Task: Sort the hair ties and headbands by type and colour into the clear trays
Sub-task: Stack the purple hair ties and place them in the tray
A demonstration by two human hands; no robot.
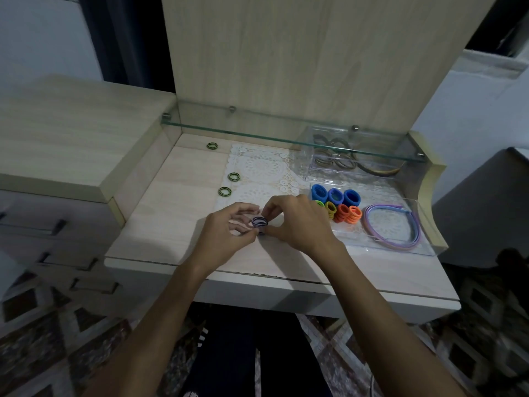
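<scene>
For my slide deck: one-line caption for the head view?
Both hands, left and right, pinch dark hair ties beside a clear tray of sorted bands.

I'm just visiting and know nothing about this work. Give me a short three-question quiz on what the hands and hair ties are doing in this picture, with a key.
1. True or false: both hands pinch the small stack of dark blue-and-white hair ties.
2. How many green hair-tie bundles lie loose on the desk left of the hands?
3. In the near clear tray, what sits at the right end? A) blue hair ties B) pastel headbands C) orange hair ties

Key
1. True: the left hand and the right hand both grip it.
2. Three: far, middle, near.
3. B: the pastel headbands; the blue hair ties and orange hair ties lie further left.
</scene>
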